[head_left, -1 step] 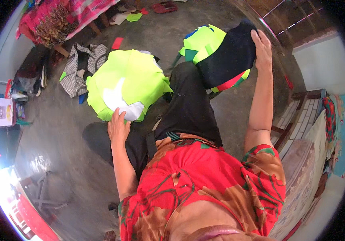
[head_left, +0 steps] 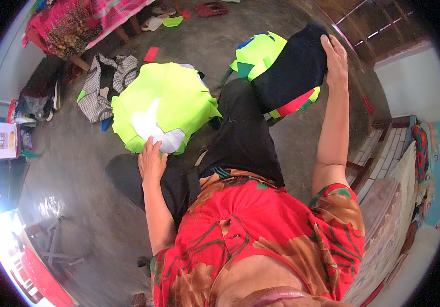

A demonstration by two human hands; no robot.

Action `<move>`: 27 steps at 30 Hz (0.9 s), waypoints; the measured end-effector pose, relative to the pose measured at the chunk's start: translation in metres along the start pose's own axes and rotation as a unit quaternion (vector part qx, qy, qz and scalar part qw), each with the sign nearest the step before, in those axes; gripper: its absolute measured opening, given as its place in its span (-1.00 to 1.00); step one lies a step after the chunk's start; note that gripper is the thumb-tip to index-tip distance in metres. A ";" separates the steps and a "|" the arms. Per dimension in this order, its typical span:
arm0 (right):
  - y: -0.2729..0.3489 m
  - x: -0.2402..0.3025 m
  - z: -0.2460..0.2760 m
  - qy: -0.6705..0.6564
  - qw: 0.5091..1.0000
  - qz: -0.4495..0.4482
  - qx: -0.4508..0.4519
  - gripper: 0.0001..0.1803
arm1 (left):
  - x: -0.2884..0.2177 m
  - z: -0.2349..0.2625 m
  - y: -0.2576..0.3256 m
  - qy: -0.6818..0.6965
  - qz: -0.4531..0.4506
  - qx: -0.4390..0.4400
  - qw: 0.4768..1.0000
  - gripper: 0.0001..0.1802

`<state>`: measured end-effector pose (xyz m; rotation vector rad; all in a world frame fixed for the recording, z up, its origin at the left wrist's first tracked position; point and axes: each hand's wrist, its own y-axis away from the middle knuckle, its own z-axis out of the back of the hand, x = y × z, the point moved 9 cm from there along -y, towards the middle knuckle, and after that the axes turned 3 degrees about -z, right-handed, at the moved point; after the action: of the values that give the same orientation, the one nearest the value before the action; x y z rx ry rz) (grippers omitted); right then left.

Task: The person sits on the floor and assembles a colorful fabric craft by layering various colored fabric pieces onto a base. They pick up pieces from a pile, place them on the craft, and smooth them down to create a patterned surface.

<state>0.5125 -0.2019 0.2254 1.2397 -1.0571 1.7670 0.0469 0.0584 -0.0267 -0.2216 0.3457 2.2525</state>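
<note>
A large heap of neon-yellow fabric pieces (head_left: 166,92) is in front of me on the left, with a white fabric piece (head_left: 169,139) on its near side. My left hand (head_left: 152,161) rests its outstretched fingers on the white piece at the heap's near edge. On the right, a wide black piece of cloth (head_left: 294,71) lies across a second pile of neon-yellow fabric pieces (head_left: 266,56), where red, green and blue bits also show. My right hand (head_left: 335,61) grips the black cloth at its right edge; the thumb is mostly hidden.
A checked grey cloth (head_left: 97,87) lies on the floor beyond the left heap, near a small red scrap (head_left: 151,54). A bed with a pink cover (head_left: 112,18) stands far left. A wooden bedstead (head_left: 366,166) is at my right, a red chair (head_left: 43,276) at lower left.
</note>
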 end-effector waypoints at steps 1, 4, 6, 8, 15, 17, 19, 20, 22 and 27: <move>0.001 0.012 -0.014 -0.054 0.999 -0.001 0.007 -0.71 | -0.001 0.001 -0.002 -0.002 0.005 0.000 1.000 -0.48; 0.003 0.040 -0.063 -0.146 0.987 0.034 0.049 -0.75 | 0.000 0.007 -0.002 0.016 0.018 0.007 1.000 -0.51; 0.007 0.060 -0.091 -0.177 0.980 0.056 0.073 -0.77 | 0.001 0.005 -0.002 0.012 0.009 0.001 1.000 -0.52; 0.008 0.083 -0.116 -0.209 0.971 0.070 0.091 -0.78 | 0.003 0.001 -0.005 0.012 0.005 0.008 1.000 -0.52; 0.041 0.128 -0.208 -0.345 0.916 0.026 0.204 -0.79 | 0.010 0.018 -0.007 0.144 0.009 -0.089 0.986 -0.60; 0.062 0.134 -0.241 -0.360 0.899 0.009 0.251 -0.79 | 0.014 0.030 -0.003 0.256 -0.002 -0.171 0.951 -0.64; 0.092 0.141 -0.271 -0.391 0.866 -0.020 0.312 -0.79 | 0.020 0.025 -0.008 0.337 -0.008 -0.163 0.927 -0.59; 0.106 0.143 -0.283 -0.402 0.857 -0.040 0.320 -0.79 | 0.022 0.024 -0.010 0.396 0.006 -0.151 0.906 -0.57; 0.126 0.142 -0.299 -0.405 0.851 -0.049 0.331 -0.74 | 0.025 0.020 -0.010 0.538 0.063 -0.077 0.837 -0.41; 0.166 0.100 -0.342 -0.388 0.856 -0.138 0.313 -0.55 | 0.035 -0.016 -0.017 0.845 0.152 0.021 0.513 -0.25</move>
<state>0.2127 0.0520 0.2169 2.5126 -0.6229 1.4208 0.0380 0.0890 -0.0538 -2.4885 1.4549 1.4321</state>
